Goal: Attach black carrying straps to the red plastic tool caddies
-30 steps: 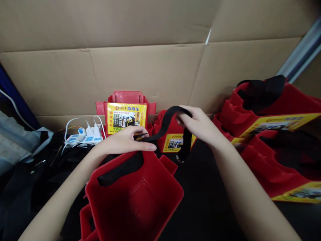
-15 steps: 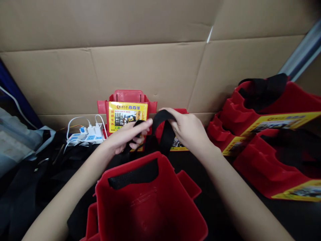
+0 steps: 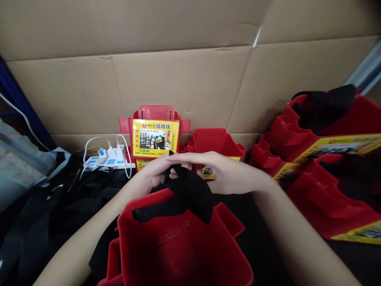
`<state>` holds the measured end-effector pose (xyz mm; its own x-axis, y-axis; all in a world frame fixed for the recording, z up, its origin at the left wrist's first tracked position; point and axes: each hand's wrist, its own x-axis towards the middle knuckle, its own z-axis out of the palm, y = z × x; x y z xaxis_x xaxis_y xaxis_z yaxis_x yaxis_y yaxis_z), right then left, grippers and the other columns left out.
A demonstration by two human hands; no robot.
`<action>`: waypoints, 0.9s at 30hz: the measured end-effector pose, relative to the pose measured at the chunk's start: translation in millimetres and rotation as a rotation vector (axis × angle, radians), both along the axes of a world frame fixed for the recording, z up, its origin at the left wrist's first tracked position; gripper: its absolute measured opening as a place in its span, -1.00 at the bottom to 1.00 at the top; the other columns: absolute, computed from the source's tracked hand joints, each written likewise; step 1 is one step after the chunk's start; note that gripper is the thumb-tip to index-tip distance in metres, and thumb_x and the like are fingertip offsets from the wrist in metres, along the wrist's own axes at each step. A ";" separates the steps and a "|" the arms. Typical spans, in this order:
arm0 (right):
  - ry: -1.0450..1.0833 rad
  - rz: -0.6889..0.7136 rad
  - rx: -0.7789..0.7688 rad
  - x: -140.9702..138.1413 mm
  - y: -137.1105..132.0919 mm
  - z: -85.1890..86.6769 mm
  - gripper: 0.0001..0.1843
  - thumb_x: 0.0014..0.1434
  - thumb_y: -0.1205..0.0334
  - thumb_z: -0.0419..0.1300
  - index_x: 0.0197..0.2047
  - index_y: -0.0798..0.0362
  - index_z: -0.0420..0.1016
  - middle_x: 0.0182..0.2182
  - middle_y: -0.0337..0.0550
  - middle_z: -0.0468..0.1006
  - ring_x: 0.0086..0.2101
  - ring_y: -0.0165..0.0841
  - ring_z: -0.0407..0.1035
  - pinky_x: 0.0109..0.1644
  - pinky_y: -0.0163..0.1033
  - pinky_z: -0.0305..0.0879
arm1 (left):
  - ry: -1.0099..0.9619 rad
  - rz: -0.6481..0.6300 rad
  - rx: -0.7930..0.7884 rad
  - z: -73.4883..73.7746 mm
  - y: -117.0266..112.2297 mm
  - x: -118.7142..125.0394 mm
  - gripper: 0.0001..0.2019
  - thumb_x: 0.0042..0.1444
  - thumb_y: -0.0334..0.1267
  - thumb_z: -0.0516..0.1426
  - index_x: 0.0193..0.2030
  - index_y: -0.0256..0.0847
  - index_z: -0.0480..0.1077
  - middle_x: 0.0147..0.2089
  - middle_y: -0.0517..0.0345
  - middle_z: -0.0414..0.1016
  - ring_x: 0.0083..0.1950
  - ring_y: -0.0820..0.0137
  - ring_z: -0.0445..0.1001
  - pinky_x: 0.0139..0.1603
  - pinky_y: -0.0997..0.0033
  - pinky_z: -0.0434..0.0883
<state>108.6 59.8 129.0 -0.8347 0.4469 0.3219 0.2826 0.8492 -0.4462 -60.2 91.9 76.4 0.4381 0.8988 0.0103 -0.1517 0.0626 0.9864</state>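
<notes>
A red plastic box (image 3: 184,254) sits open right below me, with a black strap (image 3: 184,198) folded over its far rim. My left hand (image 3: 156,172) and my right hand (image 3: 222,172) meet just above that rim, fingers closed on the bunched upper part of the strap. The strap's free end lies along the inside of the box's far wall, towards the left.
A cardboard wall (image 3: 178,79) closes the back. More red boxes with yellow labels (image 3: 155,137) stand behind my hands, and several larger ones (image 3: 321,159) on the right. A white power strip (image 3: 104,161) with chargers and dark straps lie at left.
Both hands came together and lowered the strap from a raised loop to a folded bunch on the box's far rim. The box now sits nearer and more central.
</notes>
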 end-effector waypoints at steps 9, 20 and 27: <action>0.193 -0.300 -0.819 15.6 31.1 -9.1 -0.37 0.16 -0.20 -0.15 -0.46 0.15 0.47 -0.46 -0.05 0.51 -0.40 -0.38 0.40 -0.27 -0.28 0.33 | 0.135 -0.045 0.353 13.6 -3.9 -4.5 -0.72 -0.03 -0.07 0.16 -0.30 -0.26 0.41 -0.43 0.16 0.43 -0.55 0.58 0.27 -0.57 0.58 0.16; 1.243 -0.262 -0.973 -20.7 36.6 -19.5 -0.82 0.19 0.32 -0.02 -0.23 0.11 0.39 -0.23 -0.12 0.50 -0.26 -0.47 0.40 -0.15 -0.34 0.36 | 0.318 -0.217 0.495 12.5 -2.8 -5.7 -0.81 0.03 -0.24 0.08 -0.32 -0.30 0.45 -0.52 0.15 0.43 -0.42 0.44 0.40 -0.32 0.44 0.34; 1.022 -0.480 -0.247 -5.9 47.1 -24.1 -0.86 0.13 0.19 0.08 -0.22 0.01 0.34 -0.56 -0.34 0.35 -0.67 -0.58 0.15 -0.56 -0.41 0.14 | 0.483 -0.103 0.515 12.6 -3.8 -12.4 -0.76 0.03 -0.15 0.08 -0.30 -0.30 0.39 -0.34 0.11 0.44 -0.25 0.38 0.36 -0.19 0.37 0.31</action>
<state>102.7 106.9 104.9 0.0376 0.7924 0.6088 -0.0366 0.6099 -0.7916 -72.7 88.1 89.0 0.5831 0.7859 0.2060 0.2916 -0.4391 0.8498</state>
